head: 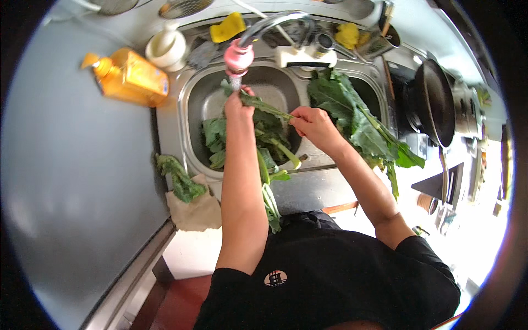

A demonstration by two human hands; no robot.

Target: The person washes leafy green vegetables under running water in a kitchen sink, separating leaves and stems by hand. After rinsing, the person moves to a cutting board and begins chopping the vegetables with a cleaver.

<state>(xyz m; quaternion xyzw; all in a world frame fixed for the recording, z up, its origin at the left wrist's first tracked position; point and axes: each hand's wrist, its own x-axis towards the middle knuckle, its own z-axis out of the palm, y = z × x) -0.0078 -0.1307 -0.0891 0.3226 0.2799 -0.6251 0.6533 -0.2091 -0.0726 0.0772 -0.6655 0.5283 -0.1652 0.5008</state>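
Note:
Beneath the running tap's pink nozzle (239,60), my left hand (240,102) holds the leafy end of a long green leaf (268,109). Its stem end is pinched between the thumb and fingers of my right hand (315,126). The leaf stretches between both hands over the left steel sink basin (206,107). More leafy greens (215,134) lie in that basin below, some with stalks (284,152) over its front rim. My left forearm hides part of them. A larger heap of dark green leaves (342,103) covers much of the right basin and overhangs the counter front.
An orange pump bottle (132,78) and a white mortar with pestle (167,47) stand at the left. A beige cloth (194,212) with a green leaf (179,179) lies left of the basin. Yellow cloths (227,27) sit behind the tap. A frying pan (434,103) is at right.

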